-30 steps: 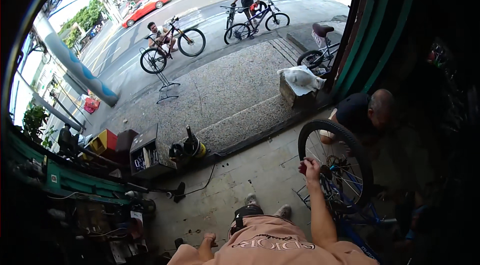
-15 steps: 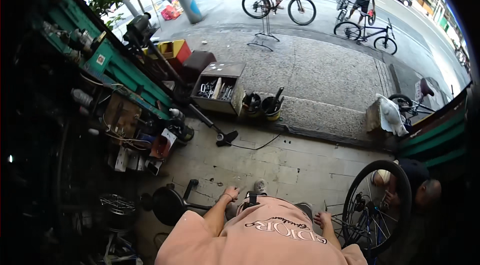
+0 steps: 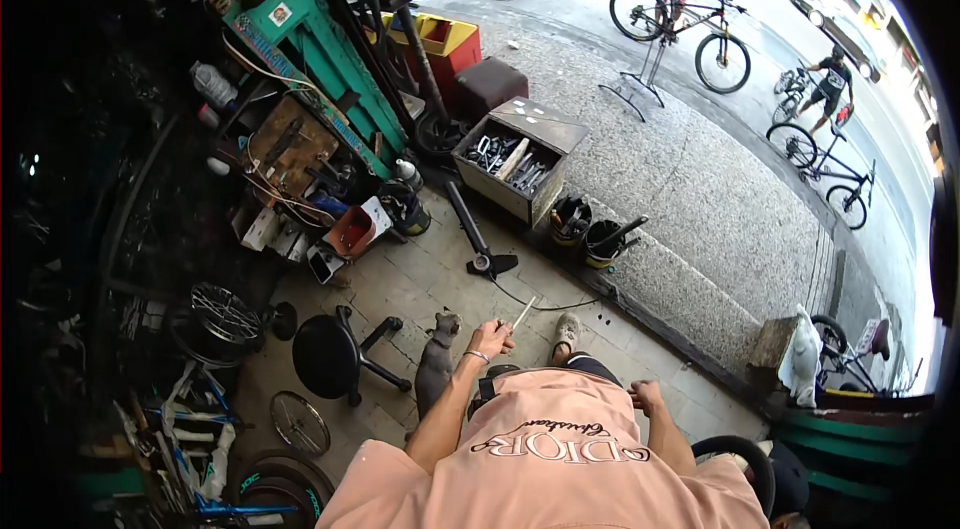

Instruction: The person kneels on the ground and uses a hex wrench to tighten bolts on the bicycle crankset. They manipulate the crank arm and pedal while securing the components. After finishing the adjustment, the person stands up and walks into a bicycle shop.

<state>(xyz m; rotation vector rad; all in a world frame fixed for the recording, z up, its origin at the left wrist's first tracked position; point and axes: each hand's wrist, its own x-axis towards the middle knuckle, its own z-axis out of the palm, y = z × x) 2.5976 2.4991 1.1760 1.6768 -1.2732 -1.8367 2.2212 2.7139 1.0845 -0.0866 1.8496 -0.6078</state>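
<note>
My left hand (image 3: 490, 339), a bracelet at its wrist, is closed on a thin pale rod (image 3: 523, 313) that sticks out forward and to the right. Its exact kind is too small to make out. Just left of that forearm a grey cat (image 3: 437, 361) is on the tiled floor. My right hand (image 3: 646, 396) hangs low at my right side with curled fingers; whatever lies inside them, if anything, is hidden. Ahead of my hands one of my shoes (image 3: 567, 331) shows on the floor.
A black stool (image 3: 328, 357) stands left, near wheels and bicycle frames. Ahead are a tool box (image 3: 510, 164), two buckets (image 3: 605, 241) of tools and a dark stand foot (image 3: 490, 263) with a cable. A raised step edge (image 3: 680, 337) crosses to the right. Outside, people stand beside bicycles.
My view has turned right and moved away from the bicycle wheel at my right. The left hand has come forward, its rod now plainly visible. The cat has come into view.
</note>
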